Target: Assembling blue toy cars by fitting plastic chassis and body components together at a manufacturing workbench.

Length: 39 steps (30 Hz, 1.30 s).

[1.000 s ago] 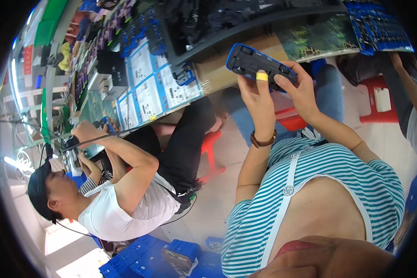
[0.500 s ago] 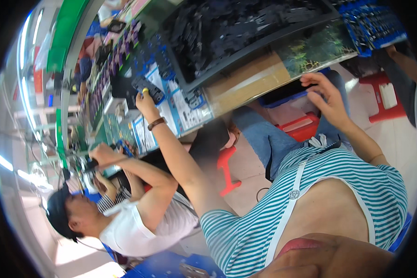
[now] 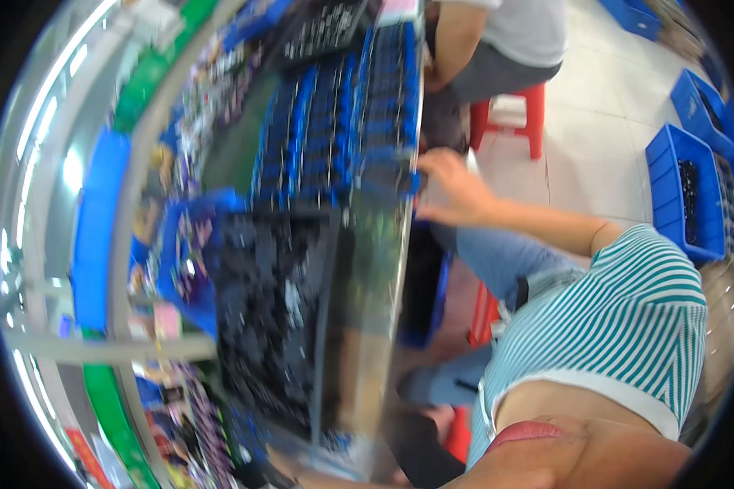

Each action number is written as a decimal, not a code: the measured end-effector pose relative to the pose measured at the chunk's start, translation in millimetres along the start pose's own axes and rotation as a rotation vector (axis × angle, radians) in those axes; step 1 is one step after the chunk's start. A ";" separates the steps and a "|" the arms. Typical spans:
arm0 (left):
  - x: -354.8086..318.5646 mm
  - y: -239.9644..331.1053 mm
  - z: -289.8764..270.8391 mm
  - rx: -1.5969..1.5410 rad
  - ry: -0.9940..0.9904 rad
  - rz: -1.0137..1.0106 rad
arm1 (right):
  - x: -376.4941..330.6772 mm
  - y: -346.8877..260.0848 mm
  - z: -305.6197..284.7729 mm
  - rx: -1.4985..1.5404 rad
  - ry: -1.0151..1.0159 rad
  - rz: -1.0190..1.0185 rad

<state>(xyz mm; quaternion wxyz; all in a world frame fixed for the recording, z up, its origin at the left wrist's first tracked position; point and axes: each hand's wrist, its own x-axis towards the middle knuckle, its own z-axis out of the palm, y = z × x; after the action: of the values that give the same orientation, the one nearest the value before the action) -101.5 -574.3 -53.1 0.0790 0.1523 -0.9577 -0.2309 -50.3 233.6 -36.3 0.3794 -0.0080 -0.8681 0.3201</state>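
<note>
My right hand (image 3: 458,193) reaches to the near edge of the workbench, fingers apart and nothing seen between them. Its fingertips are by the end of a row of blue racks (image 3: 383,98) that hold dark parts; blur hides whether they touch. At the bottom edge of the picture a smeared patch of skin may be my left hand (image 3: 302,470). Its fingers cannot be made out. Closer to that patch lies a large black tray (image 3: 324,326) heaped with small black plastic pieces.
Under the bench edge sits a blue bin (image 3: 432,301). Blue crates (image 3: 661,196) stand on the floor at the right. A person in a white top (image 3: 522,33) sits on a red stool (image 3: 534,122) beyond my right hand. A pale bar (image 3: 139,350) crosses at left.
My view has swung round to the right, bringing the blue racks to the middle. My right hand has gone from above my lap to the bench edge. My left hand has dropped into blur.
</note>
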 end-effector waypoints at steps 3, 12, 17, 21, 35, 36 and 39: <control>-51.6 87.3 35.8 0.131 0.439 0.091 | -1.1 1.4 21.7 -0.048 -0.023 0.047; -206.2 322.5 106.2 -0.620 0.719 0.390 | -3.4 13.7 31.6 0.029 0.042 0.057; -243.3 406.2 166.8 -1.242 0.150 0.302 | -8.3 -17.4 -36.0 0.120 0.029 0.038; -282.5 468.1 174.4 -1.745 -0.425 -0.011 | -24.2 -65.1 -27.6 0.409 -0.134 -0.140; -281.5 431.4 160.1 -2.347 -0.348 -0.120 | 9.2 -110.5 1.8 0.426 -0.481 -0.551; -284.4 418.6 153.2 -2.390 -0.334 -0.089 | 24.0 -116.4 15.9 0.438 -0.409 -0.624; -281.2 397.9 148.9 -2.405 -0.322 -0.054 | 70.7 -124.3 52.1 0.363 -0.315 -0.705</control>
<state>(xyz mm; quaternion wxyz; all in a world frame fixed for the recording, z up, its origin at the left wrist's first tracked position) 28.6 -82.7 -21.5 0.0453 -0.0288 -0.1271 -0.9904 -106.8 124.3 53.3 0.3236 0.4053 -0.7947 0.3154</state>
